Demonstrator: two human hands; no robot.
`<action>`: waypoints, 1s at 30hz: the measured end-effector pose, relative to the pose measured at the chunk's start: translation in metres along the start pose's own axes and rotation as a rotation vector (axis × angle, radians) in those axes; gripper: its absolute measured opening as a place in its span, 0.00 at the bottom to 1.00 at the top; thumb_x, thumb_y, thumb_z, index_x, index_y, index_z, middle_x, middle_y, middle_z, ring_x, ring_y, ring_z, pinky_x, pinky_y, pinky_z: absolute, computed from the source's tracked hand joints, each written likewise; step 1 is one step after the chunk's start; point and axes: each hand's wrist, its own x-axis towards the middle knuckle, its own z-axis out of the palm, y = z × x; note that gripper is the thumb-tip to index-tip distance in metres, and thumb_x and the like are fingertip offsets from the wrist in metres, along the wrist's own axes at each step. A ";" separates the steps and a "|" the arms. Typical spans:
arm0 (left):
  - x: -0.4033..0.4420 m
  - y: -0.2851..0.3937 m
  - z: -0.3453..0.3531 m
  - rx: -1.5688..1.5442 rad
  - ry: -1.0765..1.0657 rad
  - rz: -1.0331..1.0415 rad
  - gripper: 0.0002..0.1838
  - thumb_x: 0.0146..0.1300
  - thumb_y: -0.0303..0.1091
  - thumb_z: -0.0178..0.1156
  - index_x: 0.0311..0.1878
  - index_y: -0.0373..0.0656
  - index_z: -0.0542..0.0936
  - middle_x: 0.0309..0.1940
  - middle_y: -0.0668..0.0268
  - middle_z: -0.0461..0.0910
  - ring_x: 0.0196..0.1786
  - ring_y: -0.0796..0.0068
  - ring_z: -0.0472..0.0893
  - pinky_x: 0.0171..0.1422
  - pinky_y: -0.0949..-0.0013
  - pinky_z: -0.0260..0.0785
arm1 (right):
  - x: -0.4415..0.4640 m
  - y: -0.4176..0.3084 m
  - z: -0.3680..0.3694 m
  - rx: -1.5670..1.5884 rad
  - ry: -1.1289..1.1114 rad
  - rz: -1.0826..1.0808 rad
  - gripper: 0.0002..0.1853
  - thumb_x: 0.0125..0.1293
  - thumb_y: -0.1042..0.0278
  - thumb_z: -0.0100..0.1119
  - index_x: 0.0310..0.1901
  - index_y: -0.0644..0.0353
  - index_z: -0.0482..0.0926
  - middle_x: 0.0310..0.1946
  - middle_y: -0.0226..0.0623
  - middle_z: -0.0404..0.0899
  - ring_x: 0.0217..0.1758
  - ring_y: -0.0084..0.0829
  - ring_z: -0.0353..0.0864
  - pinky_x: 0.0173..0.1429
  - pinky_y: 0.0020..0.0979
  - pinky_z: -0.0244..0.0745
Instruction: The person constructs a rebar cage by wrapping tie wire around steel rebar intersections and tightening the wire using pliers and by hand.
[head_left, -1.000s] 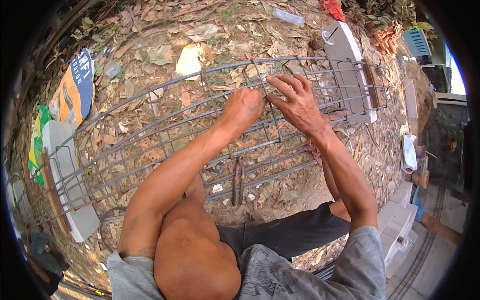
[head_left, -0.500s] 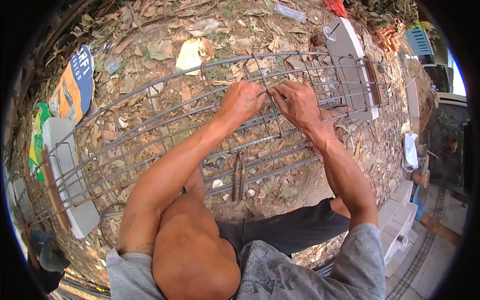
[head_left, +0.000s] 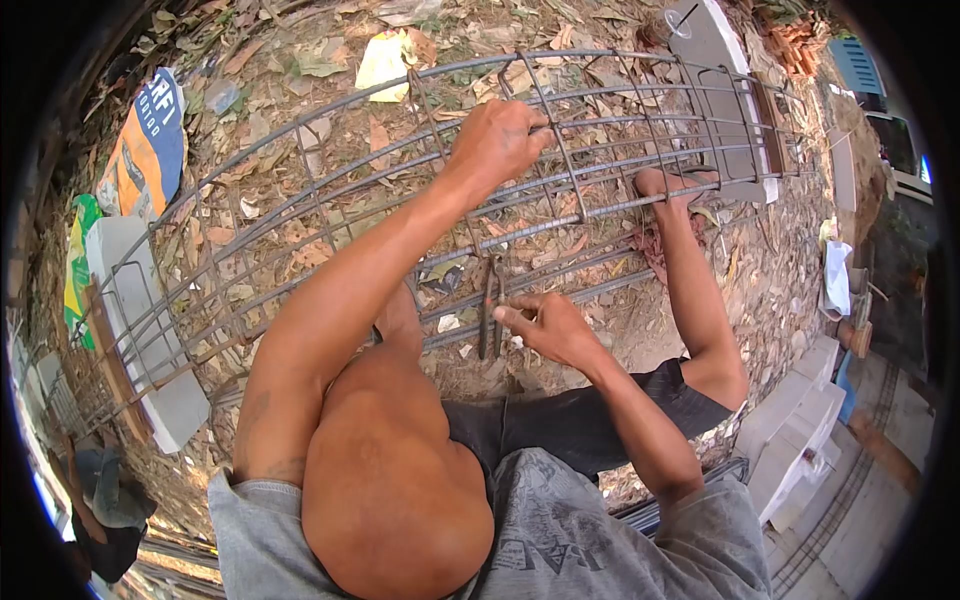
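Observation:
A long cage of steel rebar (head_left: 350,213) with square stirrups stretches across the view. My left hand (head_left: 495,145) is at its upper part, fingers pinched together beside a stirrup crossing; what they hold is too small to make out. Lower down, a pair of pincers (head_left: 486,325) hangs with its jaws up by a lower bar and its handles pointing toward me. My right hand (head_left: 558,330) is just right of the pincers, thumb and fingers apart, the thumb close to a handle.
Concrete blocks prop the cage at the left (head_left: 150,330) and the right (head_left: 712,95). My bare foot (head_left: 670,183) is by the lower right bars. Dry leaves cover the ground. A printed sack (head_left: 150,140) lies at left, white blocks (head_left: 795,430) at right.
My right hand has left the upper crossing and come down toward me, beside the pincers. My left hand stays at the crossing. The view has shifted, so the cage sits higher.

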 end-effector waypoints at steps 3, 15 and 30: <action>0.001 0.008 -0.007 0.034 -0.048 -0.047 0.17 0.66 0.40 0.66 0.48 0.36 0.90 0.34 0.43 0.87 0.39 0.43 0.87 0.52 0.51 0.79 | 0.055 0.079 0.094 -0.342 0.077 0.237 0.57 0.58 0.26 0.70 0.72 0.72 0.67 0.39 0.57 0.88 0.46 0.56 0.90 0.55 0.51 0.82; 0.000 -0.001 -0.005 0.007 -0.001 -0.017 0.13 0.62 0.37 0.67 0.39 0.35 0.89 0.32 0.45 0.86 0.39 0.41 0.86 0.50 0.47 0.78 | 0.009 0.097 0.049 0.699 -0.218 0.487 0.25 0.72 0.48 0.62 0.58 0.61 0.77 0.43 0.41 0.84 0.42 0.32 0.84 0.44 0.35 0.75; -0.001 -0.006 0.005 -0.037 -0.003 -0.052 0.12 0.63 0.36 0.66 0.32 0.36 0.86 0.30 0.43 0.84 0.37 0.41 0.85 0.45 0.45 0.77 | -0.072 -0.175 -0.199 -1.552 0.460 -0.316 0.37 0.66 0.85 0.53 0.76 0.42 0.70 0.54 0.51 0.76 0.51 0.53 0.82 0.54 0.50 0.79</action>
